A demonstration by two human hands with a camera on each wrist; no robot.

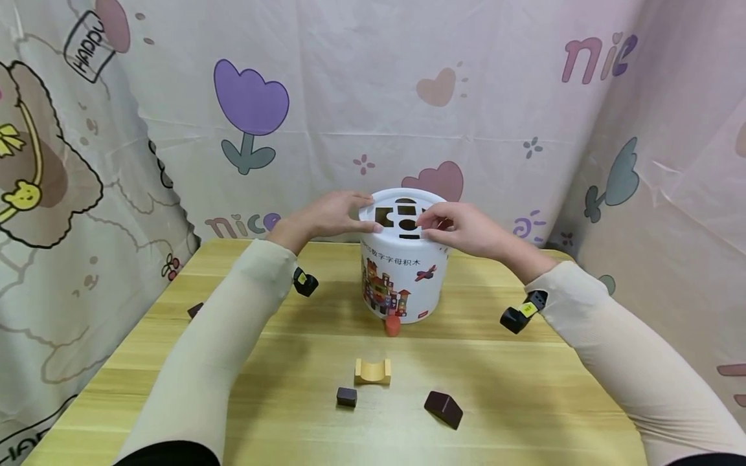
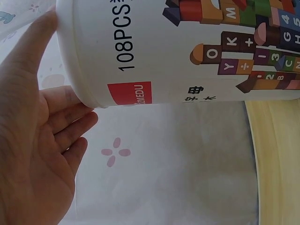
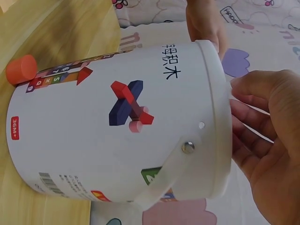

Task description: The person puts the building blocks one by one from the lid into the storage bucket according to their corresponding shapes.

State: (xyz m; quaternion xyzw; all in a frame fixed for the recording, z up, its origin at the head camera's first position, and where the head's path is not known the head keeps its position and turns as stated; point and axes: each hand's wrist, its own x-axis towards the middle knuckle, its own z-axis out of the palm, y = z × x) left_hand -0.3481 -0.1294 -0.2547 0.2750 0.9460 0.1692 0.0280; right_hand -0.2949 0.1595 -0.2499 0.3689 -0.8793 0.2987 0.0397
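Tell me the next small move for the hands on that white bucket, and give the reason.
Probably lift the lid straight up off the white bucket. Both the left hand and the right hand already grip its rim on opposite sides, the bucket stands upright on the table, and loose blocks like the arch block lie in front.

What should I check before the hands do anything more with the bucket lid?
1. Left hand on the lid's rim: ok.
2. Right hand on the opposite rim: ok.
3. Bucket upright on the table: ok.
4. Lid seated all round: cannot tell, far edge hidden.
5. Orange block touches the bucket's base: not ok if the bucket slides.
6. Arch block, small dark block and dark wedge lie apart from the bucket: ok.
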